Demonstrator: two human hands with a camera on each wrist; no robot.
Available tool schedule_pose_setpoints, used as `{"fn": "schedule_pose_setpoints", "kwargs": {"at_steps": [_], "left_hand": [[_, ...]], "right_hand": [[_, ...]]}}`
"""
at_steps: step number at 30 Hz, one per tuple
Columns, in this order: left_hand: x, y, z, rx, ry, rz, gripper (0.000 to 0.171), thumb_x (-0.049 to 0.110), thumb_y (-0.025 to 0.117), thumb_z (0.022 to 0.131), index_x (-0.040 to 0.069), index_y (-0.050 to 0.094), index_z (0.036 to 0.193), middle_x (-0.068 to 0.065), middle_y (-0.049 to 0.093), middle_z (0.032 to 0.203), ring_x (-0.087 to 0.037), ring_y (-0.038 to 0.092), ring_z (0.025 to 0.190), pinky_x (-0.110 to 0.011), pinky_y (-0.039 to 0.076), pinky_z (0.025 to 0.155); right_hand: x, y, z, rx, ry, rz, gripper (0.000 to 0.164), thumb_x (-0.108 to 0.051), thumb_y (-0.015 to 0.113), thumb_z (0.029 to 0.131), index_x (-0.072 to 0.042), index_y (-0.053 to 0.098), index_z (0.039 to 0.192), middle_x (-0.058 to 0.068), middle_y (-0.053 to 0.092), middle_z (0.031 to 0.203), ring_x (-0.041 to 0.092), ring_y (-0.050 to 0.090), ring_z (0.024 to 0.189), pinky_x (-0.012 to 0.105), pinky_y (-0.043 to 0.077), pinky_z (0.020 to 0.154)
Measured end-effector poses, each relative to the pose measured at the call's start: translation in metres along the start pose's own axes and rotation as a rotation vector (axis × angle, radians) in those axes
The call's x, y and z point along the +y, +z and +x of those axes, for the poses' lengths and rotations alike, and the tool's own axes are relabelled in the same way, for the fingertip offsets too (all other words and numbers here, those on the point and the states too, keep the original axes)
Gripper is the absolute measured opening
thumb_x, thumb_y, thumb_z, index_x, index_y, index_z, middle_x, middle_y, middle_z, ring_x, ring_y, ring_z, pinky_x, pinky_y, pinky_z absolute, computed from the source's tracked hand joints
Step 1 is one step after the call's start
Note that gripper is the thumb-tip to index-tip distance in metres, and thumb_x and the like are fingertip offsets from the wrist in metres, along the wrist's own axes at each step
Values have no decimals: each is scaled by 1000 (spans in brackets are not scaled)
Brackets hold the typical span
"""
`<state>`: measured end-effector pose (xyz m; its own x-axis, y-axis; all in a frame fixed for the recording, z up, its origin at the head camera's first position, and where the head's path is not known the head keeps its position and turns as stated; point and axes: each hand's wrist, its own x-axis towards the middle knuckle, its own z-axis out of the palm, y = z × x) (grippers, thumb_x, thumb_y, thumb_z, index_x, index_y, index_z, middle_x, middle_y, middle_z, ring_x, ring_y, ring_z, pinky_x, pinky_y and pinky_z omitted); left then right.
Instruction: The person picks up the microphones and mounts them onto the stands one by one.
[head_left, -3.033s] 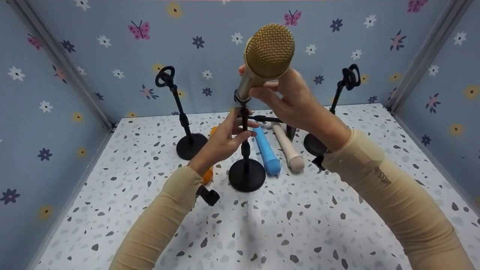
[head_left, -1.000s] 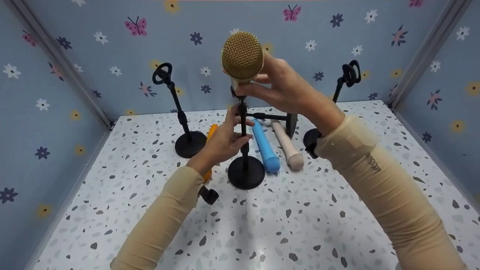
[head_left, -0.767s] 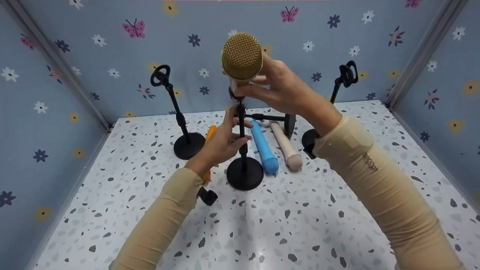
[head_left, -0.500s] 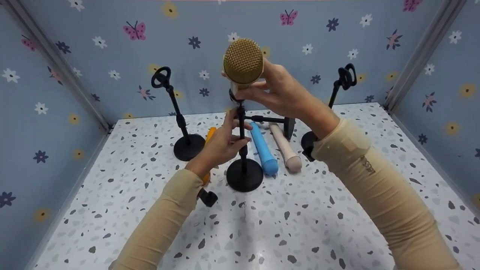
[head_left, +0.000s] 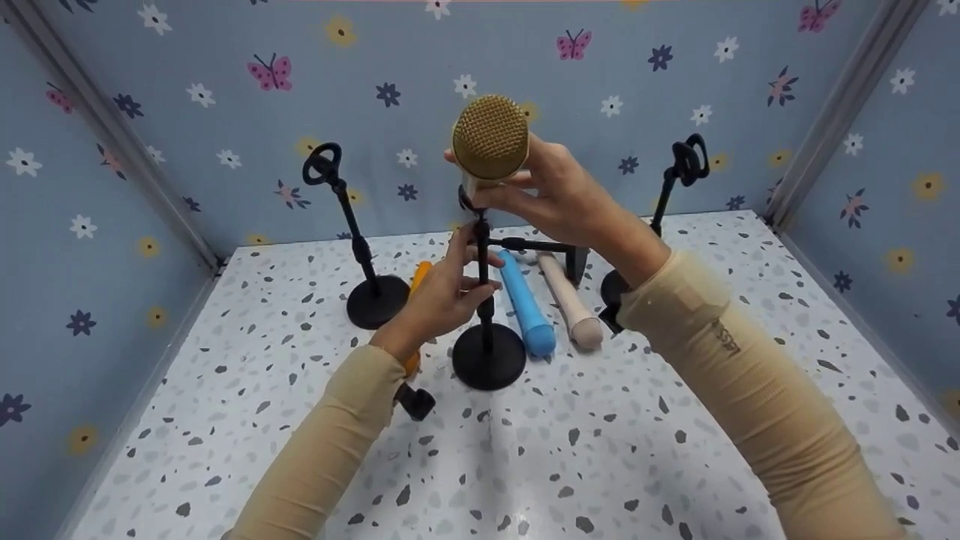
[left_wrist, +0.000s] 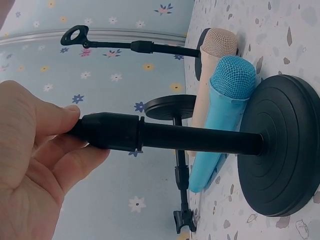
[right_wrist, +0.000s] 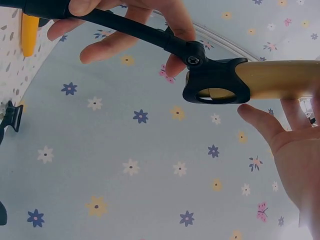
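Note:
My right hand grips a gold microphone by its body, just under the mesh head. In the right wrist view the lower end of the microphone's handle sits inside the black clip on top of a microphone stand. My left hand pinches the pole of that black microphone stand between thumb and fingers. The left wrist view shows the thumb and fingers at the pole's collar, with the round base upright on the table. The microphone leans toward the head camera.
A blue microphone and a pale pink microphone lie right of the base. An orange microphone is partly hidden behind my left hand. Stands with bare clips rise at left and right; another stand lies on its side behind.
Since three seconds ago the microphone has swung left and lower, from tilted to more in line with the stand. My right hand moved with it; my left hand stays on the pole.

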<state>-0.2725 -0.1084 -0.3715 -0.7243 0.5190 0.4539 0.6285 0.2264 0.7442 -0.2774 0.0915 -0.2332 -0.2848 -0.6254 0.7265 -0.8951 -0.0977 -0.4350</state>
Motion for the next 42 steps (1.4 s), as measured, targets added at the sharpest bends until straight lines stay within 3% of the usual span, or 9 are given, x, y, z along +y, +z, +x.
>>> {"fn": "schedule_pose_setpoints", "kwargs": {"at_steps": [6, 11, 20, 28, 34, 39, 42], "left_hand": [[-1, 0, 1, 9, -1, -51, 72, -8, 60, 98, 10, 19, 153, -11, 60, 127, -23, 70, 107, -34, 58, 89], [-1, 1, 1, 7, 12, -46, 72, -9, 59, 97, 12, 19, 153, -14, 59, 121, -24, 70, 107, -35, 58, 90], [-2, 3, 0, 28, 45, -43, 75, -11, 61, 95, 6, 17, 154, -24, 59, 120, -33, 70, 104, -41, 59, 88], [-2, 2, 1, 22, 26, -51, 73, -11, 61, 96, 11, 21, 153, -17, 61, 121, -28, 71, 104, -36, 59, 88], [0, 0, 0, -12, 32, -60, 77, -13, 57, 97, 10, 14, 157, -19, 59, 126, -26, 70, 106, -34, 58, 89], [5, -6, 0, -54, -30, -93, 90, -16, 55, 96, 22, 5, 161, -15, 57, 135, -25, 67, 113, -35, 55, 95], [9, -11, 1, -59, -42, -55, 93, -17, 56, 94, 25, 8, 161, -12, 57, 138, -22, 64, 119, -34, 53, 99]], "right_hand": [[3, 2, -1, 16, 24, 6, 45, 5, 63, 97, 8, 45, 137, 18, 58, 142, 23, 56, 131, 42, 50, 104], [6, 5, -4, 32, 40, 18, 45, 4, 64, 96, 8, 45, 137, 18, 58, 142, 23, 56, 131, 42, 50, 103], [11, 8, -4, 40, 43, 78, 46, 5, 64, 96, 8, 46, 138, 18, 57, 143, 24, 56, 131, 43, 50, 104], [14, 9, -6, 56, 49, 88, 46, 6, 66, 95, 9, 48, 137, 18, 58, 141, 25, 58, 129, 44, 52, 101], [16, 9, -12, 77, 93, 4, 45, 4, 69, 93, 9, 53, 135, 16, 61, 138, 22, 61, 125, 40, 53, 99], [16, 11, -13, 78, 121, -3, 45, 1, 69, 94, 8, 53, 135, 17, 62, 136, 22, 61, 124, 39, 52, 101], [14, 10, -11, 76, 138, -16, 43, 0, 70, 94, 10, 53, 133, 19, 63, 132, 23, 64, 120, 38, 52, 101]]}}
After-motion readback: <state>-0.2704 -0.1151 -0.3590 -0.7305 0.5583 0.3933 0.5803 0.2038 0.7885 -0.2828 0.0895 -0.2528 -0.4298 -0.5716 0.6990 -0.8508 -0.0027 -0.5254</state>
